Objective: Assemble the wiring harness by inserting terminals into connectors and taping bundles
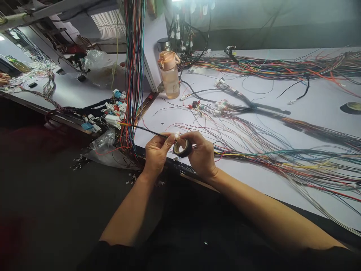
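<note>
Round tape [186, 152] beside slim cable [148, 130]

The left hand [157, 152] pinches the thin black cable between thumb and finger; the cable's far end meets a blocky white connector [112, 119]. The right hand [203, 152] grips the tape, a black ring with a tan core, by its side, near the left hand. Beyond, hair-thin wires [239, 128] fan over the flat white bench [318, 101]; a translucent peach bottle [170, 77] stands upright.

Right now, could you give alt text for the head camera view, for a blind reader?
A person's right hand holds a roll of black tape beside the left hand, which pinches a dark cable. Colorful wires spread across the white table, with a bottle standing behind.
</note>
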`<act>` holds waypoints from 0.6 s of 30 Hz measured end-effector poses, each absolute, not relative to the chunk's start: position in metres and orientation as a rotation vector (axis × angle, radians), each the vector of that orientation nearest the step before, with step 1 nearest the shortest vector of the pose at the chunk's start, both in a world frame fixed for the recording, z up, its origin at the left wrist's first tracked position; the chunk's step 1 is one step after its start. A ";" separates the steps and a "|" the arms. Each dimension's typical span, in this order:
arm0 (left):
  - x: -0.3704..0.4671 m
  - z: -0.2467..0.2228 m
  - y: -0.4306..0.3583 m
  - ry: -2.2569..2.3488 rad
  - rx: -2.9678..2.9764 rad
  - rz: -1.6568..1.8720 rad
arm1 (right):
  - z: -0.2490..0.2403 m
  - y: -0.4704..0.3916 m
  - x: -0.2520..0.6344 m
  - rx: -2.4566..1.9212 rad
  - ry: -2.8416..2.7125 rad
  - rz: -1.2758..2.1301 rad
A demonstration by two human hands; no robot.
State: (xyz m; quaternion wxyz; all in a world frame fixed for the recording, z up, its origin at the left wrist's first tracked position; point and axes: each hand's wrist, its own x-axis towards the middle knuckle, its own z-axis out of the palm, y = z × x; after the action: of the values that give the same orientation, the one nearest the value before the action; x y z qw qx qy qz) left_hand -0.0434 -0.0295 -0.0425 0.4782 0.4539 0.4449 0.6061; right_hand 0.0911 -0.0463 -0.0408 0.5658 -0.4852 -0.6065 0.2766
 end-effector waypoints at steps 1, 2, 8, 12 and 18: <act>-0.043 -0.043 -0.031 1.116 1.113 1.487 | -0.041 -0.046 0.091 -1.140 -1.437 0.647; -0.043 -0.044 -0.032 1.143 1.120 1.497 | -0.042 -0.046 0.092 -1.150 -1.445 0.647; -0.043 -0.042 -0.039 1.078 1.205 1.490 | -0.045 -0.030 0.105 -1.411 -1.512 0.762; -0.047 -0.039 -0.036 1.060 1.292 1.502 | -0.048 -0.019 0.110 -1.500 -1.583 0.781; -0.051 -0.033 -0.027 1.046 1.479 1.426 | -0.045 -0.008 0.119 -1.576 -1.939 0.895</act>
State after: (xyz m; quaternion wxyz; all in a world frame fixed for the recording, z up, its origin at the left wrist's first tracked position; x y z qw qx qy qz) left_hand -0.0511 -0.0269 -0.0329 0.4061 0.5862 0.4147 0.5651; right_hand 0.1190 -0.0079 -0.0448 0.2411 -0.5763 -0.7090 0.3272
